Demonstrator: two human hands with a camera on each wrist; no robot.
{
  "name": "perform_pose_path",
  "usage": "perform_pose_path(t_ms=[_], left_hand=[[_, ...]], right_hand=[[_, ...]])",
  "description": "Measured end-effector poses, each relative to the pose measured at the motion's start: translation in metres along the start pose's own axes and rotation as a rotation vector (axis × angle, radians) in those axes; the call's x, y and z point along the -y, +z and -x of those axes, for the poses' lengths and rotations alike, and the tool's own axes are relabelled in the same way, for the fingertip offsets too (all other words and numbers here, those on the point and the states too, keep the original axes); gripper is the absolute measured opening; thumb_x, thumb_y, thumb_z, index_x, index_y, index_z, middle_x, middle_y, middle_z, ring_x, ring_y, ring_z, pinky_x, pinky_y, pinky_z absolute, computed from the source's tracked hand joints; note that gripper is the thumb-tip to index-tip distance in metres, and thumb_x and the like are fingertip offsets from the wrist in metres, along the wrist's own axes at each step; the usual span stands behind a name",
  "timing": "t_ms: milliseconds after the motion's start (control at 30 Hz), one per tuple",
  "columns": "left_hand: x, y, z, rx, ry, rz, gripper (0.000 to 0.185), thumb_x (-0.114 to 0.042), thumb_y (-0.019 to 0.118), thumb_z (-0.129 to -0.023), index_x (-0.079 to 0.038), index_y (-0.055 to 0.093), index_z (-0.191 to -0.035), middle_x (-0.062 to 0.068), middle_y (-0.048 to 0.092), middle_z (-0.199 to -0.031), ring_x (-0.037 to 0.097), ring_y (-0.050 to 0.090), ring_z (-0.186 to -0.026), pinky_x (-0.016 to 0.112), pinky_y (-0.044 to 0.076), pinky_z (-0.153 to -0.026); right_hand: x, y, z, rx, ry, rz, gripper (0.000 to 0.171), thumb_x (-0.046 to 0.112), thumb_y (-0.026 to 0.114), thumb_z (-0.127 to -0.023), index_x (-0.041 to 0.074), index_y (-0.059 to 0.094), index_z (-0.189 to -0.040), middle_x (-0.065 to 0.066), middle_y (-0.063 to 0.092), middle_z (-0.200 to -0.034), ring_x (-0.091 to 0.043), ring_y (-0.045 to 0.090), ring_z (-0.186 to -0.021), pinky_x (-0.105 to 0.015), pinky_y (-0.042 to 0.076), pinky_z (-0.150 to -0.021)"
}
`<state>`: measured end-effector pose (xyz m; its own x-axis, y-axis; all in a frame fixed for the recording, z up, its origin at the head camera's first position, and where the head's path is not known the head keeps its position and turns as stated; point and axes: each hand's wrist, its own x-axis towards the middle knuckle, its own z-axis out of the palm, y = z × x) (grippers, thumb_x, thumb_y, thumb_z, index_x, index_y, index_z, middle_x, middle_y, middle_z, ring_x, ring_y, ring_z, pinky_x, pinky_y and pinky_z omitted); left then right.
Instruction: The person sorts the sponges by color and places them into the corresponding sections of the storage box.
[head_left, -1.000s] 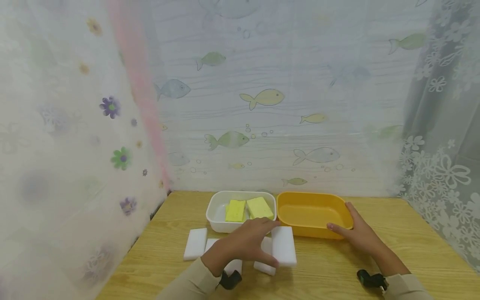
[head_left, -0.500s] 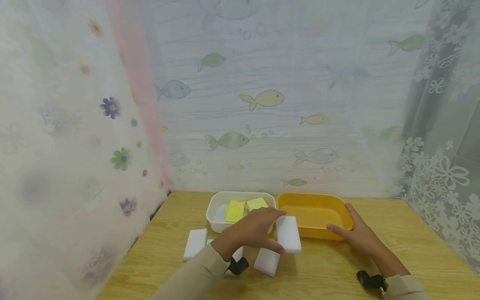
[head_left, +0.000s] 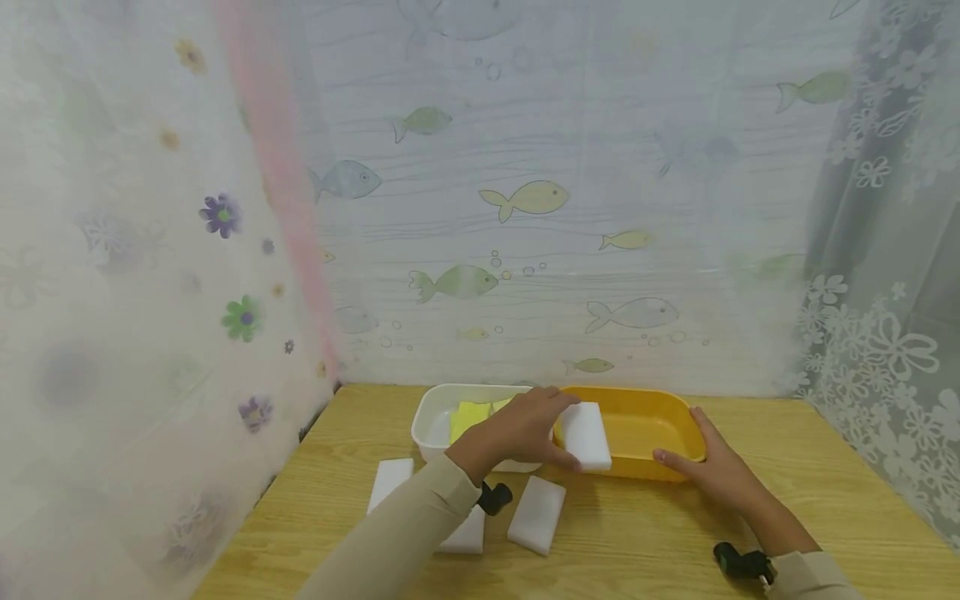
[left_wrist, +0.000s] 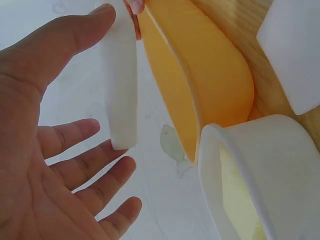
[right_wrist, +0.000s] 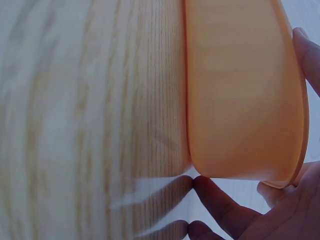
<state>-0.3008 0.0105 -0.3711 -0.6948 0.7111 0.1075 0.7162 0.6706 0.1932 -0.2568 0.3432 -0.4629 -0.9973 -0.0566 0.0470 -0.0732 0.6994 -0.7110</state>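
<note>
My left hand [head_left: 525, 429] pinches a white sponge block [head_left: 588, 437] between thumb and fingertips. In the head view the block overlaps the left end of an orange-yellow plastic tub [head_left: 652, 421]; in the left wrist view the sponge [left_wrist: 121, 90] appears edge-on, apart from the tub. My right hand [head_left: 716, 471] grips the tub's right end, the thumb at its front rim and other fingers round the end wall. A white tub [head_left: 429, 433] stands just left, holding yellow sponges [head_left: 467, 417] partly hidden behind my left hand.
On the wooden table [head_left: 637, 542] lie more white sponge blocks: one in front of the tubs [head_left: 537, 515], others farther left, partly covered by my left forearm [head_left: 405, 533]. A fish-print curtain [head_left: 525, 250] hangs behind the table.
My left hand has carried the white sponge block forward and right, from above the table to over the orange-yellow tub's left end. My right hand stays on the tub.
</note>
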Motion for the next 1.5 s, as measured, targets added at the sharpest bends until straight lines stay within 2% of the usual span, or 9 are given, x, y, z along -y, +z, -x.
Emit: perform_pose_path(t_ms=[200,333,567,833,1167,1500], left_hand=[[0.001,0.001,-0.017,-0.021,-0.02,0.019,0.095,-0.062,0.082,-0.081,-0.02,0.043,-0.156,-0.002,0.05,-0.156,0.019,0.05,-0.14,0.036,0.045,-0.117],[0.004,0.002,-0.025,-0.019,-0.058,0.05,0.095,-0.058,0.084,-0.081,-0.02,0.042,-0.157,-0.001,0.048,-0.158,0.019,0.049,-0.141,0.037,0.044,-0.118],[0.007,0.01,-0.037,-0.027,-0.105,0.123,0.093,-0.051,0.086,-0.082,-0.021,0.041,-0.158,0.0,0.046,-0.159,0.018,0.049,-0.138,0.036,0.046,-0.116],[0.006,0.021,-0.053,-0.034,-0.138,0.112,0.095,-0.05,0.088,-0.08,-0.02,0.041,-0.157,0.0,0.048,-0.156,0.016,0.054,-0.128,0.033,0.051,-0.11],[0.006,0.03,-0.06,0.023,-0.174,0.056,0.095,-0.053,0.086,-0.081,-0.02,0.041,-0.157,0.002,0.05,-0.153,0.018,0.057,-0.126,0.034,0.051,-0.109],[0.008,0.038,-0.061,0.043,-0.185,0.023,0.091,-0.058,0.084,-0.081,-0.02,0.045,-0.154,0.001,0.054,-0.148,0.018,0.058,-0.12,0.033,0.052,-0.106]], right_hand=[[0.001,0.0,0.002,0.002,0.012,-0.012,0.117,0.058,0.065,-0.097,0.009,-0.019,-0.163,-0.031,-0.011,-0.169,-0.064,0.006,-0.148,-0.084,0.019,-0.109],[0.002,0.001,0.002,-0.001,0.004,-0.011,0.118,0.058,0.065,-0.097,0.008,-0.018,-0.163,-0.031,-0.009,-0.169,-0.064,0.007,-0.148,-0.084,0.019,-0.11],[0.001,0.001,0.001,-0.004,-0.003,-0.006,0.117,0.057,0.065,-0.097,0.007,-0.017,-0.163,-0.032,-0.008,-0.169,-0.064,0.008,-0.149,-0.083,0.019,-0.11],[-0.002,0.001,0.0,-0.002,0.007,-0.008,0.116,0.056,0.065,-0.098,0.006,-0.018,-0.163,-0.033,-0.008,-0.168,-0.064,0.009,-0.148,-0.083,0.021,-0.11],[-0.001,0.002,-0.001,0.0,-0.003,-0.017,0.115,0.057,0.065,-0.098,0.009,-0.017,-0.164,-0.03,-0.008,-0.17,-0.063,0.008,-0.149,-0.083,0.021,-0.11],[0.004,0.001,0.002,-0.002,0.002,-0.015,0.117,0.058,0.066,-0.096,0.009,-0.015,-0.164,-0.03,-0.008,-0.17,-0.062,0.007,-0.15,-0.082,0.018,-0.112]])
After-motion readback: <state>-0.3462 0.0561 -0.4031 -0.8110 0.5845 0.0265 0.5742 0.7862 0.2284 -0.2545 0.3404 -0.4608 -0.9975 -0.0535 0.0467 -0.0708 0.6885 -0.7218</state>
